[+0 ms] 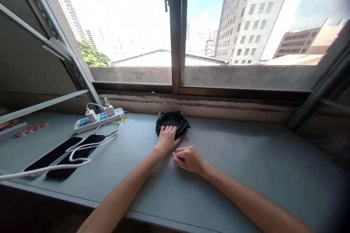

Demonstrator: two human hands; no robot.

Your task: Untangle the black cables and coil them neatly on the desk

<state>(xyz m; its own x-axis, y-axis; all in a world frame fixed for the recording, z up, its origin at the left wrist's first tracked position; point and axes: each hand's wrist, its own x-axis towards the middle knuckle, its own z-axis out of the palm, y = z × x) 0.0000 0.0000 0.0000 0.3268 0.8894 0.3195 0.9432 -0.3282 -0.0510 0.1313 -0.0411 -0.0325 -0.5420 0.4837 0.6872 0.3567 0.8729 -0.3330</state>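
Note:
A coiled black cable (pixel 182 122) lies on the grey-blue shelf top, close to the window wall, with connector ends poking out at its upper edge and right side. My left hand (pixel 166 139) is on the coil's near side. Its fingers curl over the cable loops and its thumb points right. Just right of and nearer than the coil, my right hand (pixel 189 159) is closed low over the surface, apart from the coil. Something small may sit between its fingers, but I cannot make it out.
To the left, a white power strip (pixel 82 126) holds two plugged-in chargers. White cords (pixel 82 148) run from there across two dark phones (pixel 54 153). Metal rack posts (pixel 68 49) flank the window (pixel 176 36). The shelf's front edge (pixel 153 218) runs below my forearms.

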